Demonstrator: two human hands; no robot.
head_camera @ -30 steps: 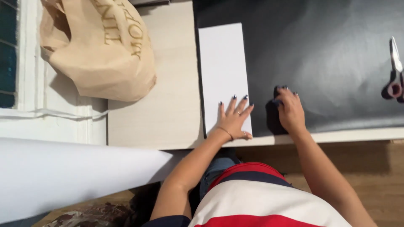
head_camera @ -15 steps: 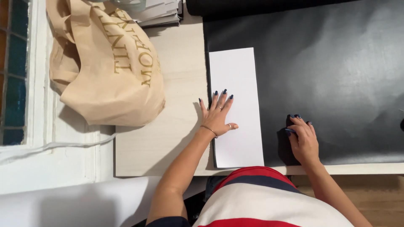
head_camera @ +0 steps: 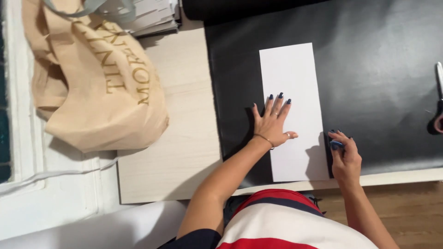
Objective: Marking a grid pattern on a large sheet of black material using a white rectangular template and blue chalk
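Observation:
A long white paper strip [head_camera: 295, 87] lies upright on a large black sheet [head_camera: 378, 78] spread over a pale wooden table [head_camera: 180, 138]. My left hand [head_camera: 273, 122] lies flat with fingers spread on the strip's left edge, pressing it down. My right hand [head_camera: 344, 154] sits at the strip's lower right edge, fingers curled around a small blue pen-like thing [head_camera: 336, 144] whose tip meets the black sheet beside the paper.
A beige cloth tote bag [head_camera: 97, 78] rests at the table's left, with a stack of papers [head_camera: 147, 16] behind it. Scissors with pink handles [head_camera: 438, 110] lie at the right edge. A rolled black sheet [head_camera: 249, 7] lies at the back. A white windowsill is at the left.
The view has shifted, so the paper sits further right in frame. My left hand has slid onto the strip's left edge. My right hand has moved up against the strip's right edge.

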